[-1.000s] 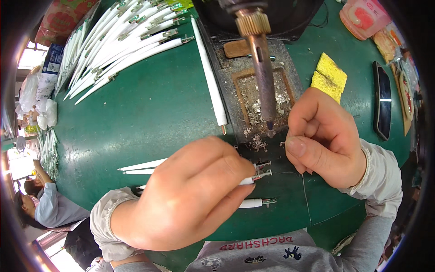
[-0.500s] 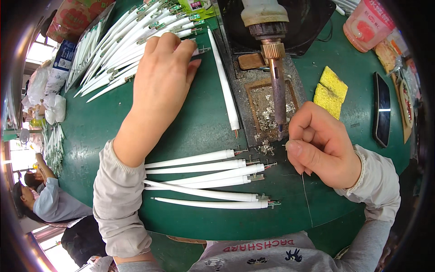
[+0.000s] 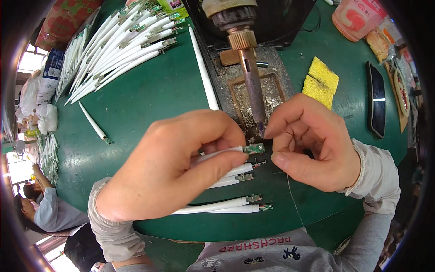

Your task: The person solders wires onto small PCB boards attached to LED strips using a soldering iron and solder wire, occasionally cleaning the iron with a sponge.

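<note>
In my left hand [image 3: 181, 163] is a slim white tapered tube [image 3: 220, 153] with a small green circuit board [image 3: 253, 148] at its end. Thumb and fingers pinch the tube near the board, which points to the right. My right hand [image 3: 315, 145] is curled, with a thin solder wire [image 3: 293, 199] trailing down from it; a short curved brownish wire end shows between its fingers. Between the hands, the soldering iron [image 3: 253, 93] points downward, its tip close to my right index finger. Several similar white tubes [image 3: 217, 206] lie below my left hand, partly hidden by it.
A large pile of white tubes [image 3: 122, 50] lies far left, with a lone tube [image 3: 94, 122] below it. A grimy metal tray [image 3: 231, 90] with solder scraps sits under the iron. Right are a yellow sponge [image 3: 321, 81], a phone [image 3: 376, 99] and a pink cup [image 3: 355, 20].
My left hand has come from the tube pile to beside the iron tip, now with a tube in it. My right hand has stayed near the tip. The view has shifted slightly.
</note>
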Demonstrator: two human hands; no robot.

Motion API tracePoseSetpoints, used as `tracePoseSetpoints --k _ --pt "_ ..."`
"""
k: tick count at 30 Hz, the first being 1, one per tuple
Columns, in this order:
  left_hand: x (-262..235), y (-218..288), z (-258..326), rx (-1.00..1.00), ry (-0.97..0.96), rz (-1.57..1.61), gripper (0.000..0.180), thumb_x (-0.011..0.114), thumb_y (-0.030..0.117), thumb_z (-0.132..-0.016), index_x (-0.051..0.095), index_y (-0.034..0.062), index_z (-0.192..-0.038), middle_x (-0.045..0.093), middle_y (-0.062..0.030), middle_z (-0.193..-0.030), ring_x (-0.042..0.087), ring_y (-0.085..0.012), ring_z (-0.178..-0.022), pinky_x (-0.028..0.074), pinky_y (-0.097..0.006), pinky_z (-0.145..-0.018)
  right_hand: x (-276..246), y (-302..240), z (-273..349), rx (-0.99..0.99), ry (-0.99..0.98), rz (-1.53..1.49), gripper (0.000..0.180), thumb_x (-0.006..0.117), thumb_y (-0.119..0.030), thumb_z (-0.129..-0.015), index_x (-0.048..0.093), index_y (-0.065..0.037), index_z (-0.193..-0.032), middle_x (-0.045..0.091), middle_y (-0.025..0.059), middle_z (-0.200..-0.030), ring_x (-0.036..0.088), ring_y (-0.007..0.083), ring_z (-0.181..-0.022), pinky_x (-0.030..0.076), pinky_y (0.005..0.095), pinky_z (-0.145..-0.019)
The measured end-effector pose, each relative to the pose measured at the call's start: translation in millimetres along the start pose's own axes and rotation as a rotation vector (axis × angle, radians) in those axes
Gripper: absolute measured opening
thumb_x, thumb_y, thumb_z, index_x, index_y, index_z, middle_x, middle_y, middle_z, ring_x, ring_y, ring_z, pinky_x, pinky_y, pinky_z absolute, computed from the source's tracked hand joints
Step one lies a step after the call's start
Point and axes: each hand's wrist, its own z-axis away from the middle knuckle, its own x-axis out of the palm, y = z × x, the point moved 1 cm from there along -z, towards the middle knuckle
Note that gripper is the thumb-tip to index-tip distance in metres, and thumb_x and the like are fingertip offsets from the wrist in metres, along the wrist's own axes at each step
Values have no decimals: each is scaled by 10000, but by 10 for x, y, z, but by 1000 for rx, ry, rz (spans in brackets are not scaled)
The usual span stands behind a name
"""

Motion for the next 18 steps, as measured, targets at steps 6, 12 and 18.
tracePoseSetpoints --k 6,12,18 --pt "100 9 34 -196 -50 350 156 623 -3 -796 564 -65 -927 543 -49 -843 527 -75 -778 441 -199 -671 9 33 -8 -86 -48 136 218 585 4 -783 473 2 -970 530 36 -796 488 44 -649 371 185 -550" --pt "134 15 28 -113 -41 262 147 600 -33 -792 554 -50 -930 567 -37 -831 528 -81 -782 437 -212 -699 16 59 0 -113 2 126 196 601 8 -769 497 2 -935 529 25 -750 486 43 -609 365 187 -505" --pt "119 34 1 -261 -21 386 147 617 4 -794 549 -40 -917 572 -35 -836 521 -66 -771 426 -195 -668 72 66 -9 -772 201 775 249 689 35 -657 562 -11 -866 530 35 -572 499 132 -437 368 242 -386"
